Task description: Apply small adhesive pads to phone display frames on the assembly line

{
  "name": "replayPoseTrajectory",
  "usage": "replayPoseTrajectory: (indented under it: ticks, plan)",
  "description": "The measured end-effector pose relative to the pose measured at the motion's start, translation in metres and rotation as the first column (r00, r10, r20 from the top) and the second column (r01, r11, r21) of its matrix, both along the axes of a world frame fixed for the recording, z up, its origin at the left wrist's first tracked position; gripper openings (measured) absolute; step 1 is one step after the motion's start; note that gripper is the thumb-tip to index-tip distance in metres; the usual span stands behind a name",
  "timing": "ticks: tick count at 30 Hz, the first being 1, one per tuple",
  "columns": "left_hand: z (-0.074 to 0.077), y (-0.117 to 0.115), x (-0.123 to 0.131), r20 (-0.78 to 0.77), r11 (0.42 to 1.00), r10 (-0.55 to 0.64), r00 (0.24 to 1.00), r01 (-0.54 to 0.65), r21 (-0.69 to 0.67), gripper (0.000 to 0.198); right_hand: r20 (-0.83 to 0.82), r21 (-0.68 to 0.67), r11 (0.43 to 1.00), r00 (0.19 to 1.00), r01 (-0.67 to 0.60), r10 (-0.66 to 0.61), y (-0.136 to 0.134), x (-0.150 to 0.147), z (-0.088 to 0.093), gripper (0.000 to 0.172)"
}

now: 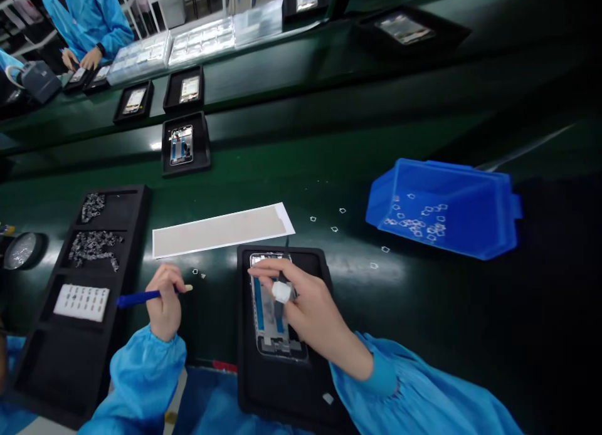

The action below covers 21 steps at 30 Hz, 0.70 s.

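Observation:
In my left hand (164, 300) is a blue pen-like tool (140, 298) with a pale tip, gripped in closed fingers above the bench. My right hand (305, 297) is over an opened phone frame (268, 322) with blue strips, which lies in a black tray (254, 391). Its fingers close round a slim dark tool with a white piece (282, 291) on it; the exact kind is unclear. A small pale piece (328, 398) rests low in the same tray. Beyond the hands lies a white-edged beige strip (221, 232).
A blue bin (480, 215) at right holds several small clear rings, with more scattered beside it. At left stands a compartment tray (61, 366) with small parts. Other black trays with phone frames (181, 145) stand farther back. A co-worker (89, 21) works at far left.

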State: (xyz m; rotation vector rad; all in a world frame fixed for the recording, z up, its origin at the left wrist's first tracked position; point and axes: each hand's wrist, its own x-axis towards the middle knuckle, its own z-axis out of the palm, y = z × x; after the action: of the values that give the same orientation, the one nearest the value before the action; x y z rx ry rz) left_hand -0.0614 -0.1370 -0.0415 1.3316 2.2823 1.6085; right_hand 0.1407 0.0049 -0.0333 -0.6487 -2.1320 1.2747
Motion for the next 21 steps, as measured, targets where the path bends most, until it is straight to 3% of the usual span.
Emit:
replayPoseTrajectory:
  ticks: [4, 6, 13, 18, 21]
  plan:
    - [0.005, 0.000, 0.000, 0.044, 0.962, -0.132, 0.990, 0.139, -0.236, 0.021, -0.037, -0.063, 0.989, 0.990, 0.131, -0.133, 0.002, 0.010, -0.008, 0.015]
    - [0.007, -0.004, -0.001, 0.046, 0.945, -0.149, 0.988, 0.156, -0.288, 0.003, -0.051, -0.088, 0.981, 0.982, 0.175, -0.180, 0.003, 0.014, -0.011, 0.013]
    - [0.007, -0.010, -0.006, -0.252, 0.942, -0.166, 0.953, 0.078, -0.327, 0.011, -0.061, -0.118, 0.966, 0.969, 0.231, -0.239, 0.001, 0.019, -0.016, 0.013]
    - [0.002, -0.006, -0.005, -0.226, 0.925, -0.211, 0.951, 0.120, -0.359, 0.011, -0.049, -0.125, 0.966, 0.971, 0.226, -0.234, 0.002, 0.019, -0.016, 0.013]
    - [0.003, -0.008, -0.002, -0.147, 0.947, -0.130, 0.981, 0.078, -0.312, 0.009, -0.051, -0.129, 0.965, 0.971, 0.227, -0.235, 0.002, 0.019, -0.014, 0.011]
